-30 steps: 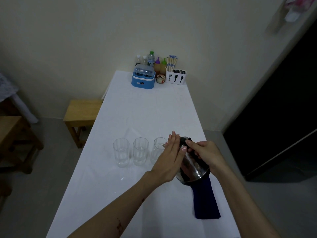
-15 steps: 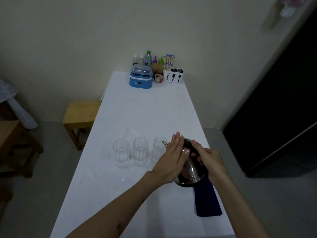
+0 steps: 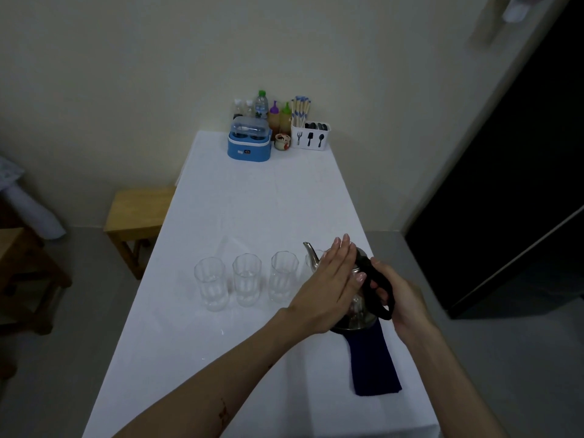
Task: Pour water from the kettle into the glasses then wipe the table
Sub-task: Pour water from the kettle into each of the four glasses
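Observation:
A steel kettle (image 3: 357,308) with a black handle is over the near right of the white table (image 3: 252,200), its spout (image 3: 311,254) pointing up and left. My right hand (image 3: 401,298) grips the handle. My left hand (image 3: 328,286) lies flat on the lid, fingers straight. Three clear glasses (image 3: 246,279) stand in a row left of the kettle. A further glass (image 3: 316,259) is mostly hidden behind the spout and my left hand. How much water they hold is hard to tell. A dark blue cloth (image 3: 373,365) lies under and in front of the kettle.
At the table's far end stand a blue box (image 3: 249,143), bottles (image 3: 268,109) and a white cutlery holder (image 3: 311,135). A wooden stool (image 3: 139,210) is left of the table. A dark doorway (image 3: 521,184) opens on the right.
The kettle has tipped back toward upright and its spout has come into view above the glasses. Both hands stay on it.

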The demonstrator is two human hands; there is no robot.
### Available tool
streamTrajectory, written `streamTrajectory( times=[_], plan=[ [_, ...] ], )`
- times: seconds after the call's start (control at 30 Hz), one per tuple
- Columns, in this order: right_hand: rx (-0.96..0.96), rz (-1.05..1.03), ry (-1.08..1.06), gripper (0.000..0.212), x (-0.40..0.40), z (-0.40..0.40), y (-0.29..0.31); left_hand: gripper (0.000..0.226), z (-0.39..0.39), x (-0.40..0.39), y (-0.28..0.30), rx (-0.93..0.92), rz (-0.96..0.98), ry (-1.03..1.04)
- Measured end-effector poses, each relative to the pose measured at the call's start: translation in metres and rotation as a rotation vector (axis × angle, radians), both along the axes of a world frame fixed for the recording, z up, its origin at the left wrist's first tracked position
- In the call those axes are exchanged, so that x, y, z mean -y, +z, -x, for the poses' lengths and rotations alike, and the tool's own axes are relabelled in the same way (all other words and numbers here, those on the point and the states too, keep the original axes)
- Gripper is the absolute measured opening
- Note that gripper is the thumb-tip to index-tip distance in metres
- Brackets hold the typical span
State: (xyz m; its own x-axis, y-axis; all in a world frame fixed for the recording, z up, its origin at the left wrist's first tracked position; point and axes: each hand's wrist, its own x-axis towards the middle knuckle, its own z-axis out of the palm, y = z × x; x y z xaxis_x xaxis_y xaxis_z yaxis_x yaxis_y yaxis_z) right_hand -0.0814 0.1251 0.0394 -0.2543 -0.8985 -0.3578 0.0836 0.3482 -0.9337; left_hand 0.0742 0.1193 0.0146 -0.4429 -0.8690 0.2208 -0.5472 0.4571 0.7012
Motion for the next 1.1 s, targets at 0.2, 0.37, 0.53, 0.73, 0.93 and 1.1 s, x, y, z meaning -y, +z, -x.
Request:
streamTrajectory(
  times=[0.2, 0.37, 0.53, 0.73, 0.93, 1.1],
  plan=[
    [-0.137, -0.019, 0.036, 0.032, 0.014, 0.022, 0.003, 0.060, 0.019, 0.008, -0.003, -0.043, -0.107, 0.003],
    [-0.271, -0.024, 0.088, 0.036, 0.023, 0.032, 0.002, 0.060, 0.030, 0.006, -0.005, -0.105, -0.210, 0.023],
    [-0.357, -0.040, 0.147, 0.043, 0.030, 0.034, 0.003, 0.066, 0.032, 0.005, -0.011, -0.104, -0.201, 0.032],
    [-0.462, -0.014, 0.228, 0.045, 0.038, 0.037, 0.009, 0.059, 0.035, 0.007, -0.016, -0.140, -0.206, 0.063],
    [-0.535, 0.027, 0.273, 0.038, 0.043, 0.036, 0.023, 0.057, 0.039, 0.006, -0.010, -0.196, -0.211, 0.093],
    [-0.567, 0.035, 0.292, 0.041, 0.046, 0.038, 0.032, 0.060, 0.043, 0.008, -0.003, -0.218, -0.230, 0.124]
  ],
)
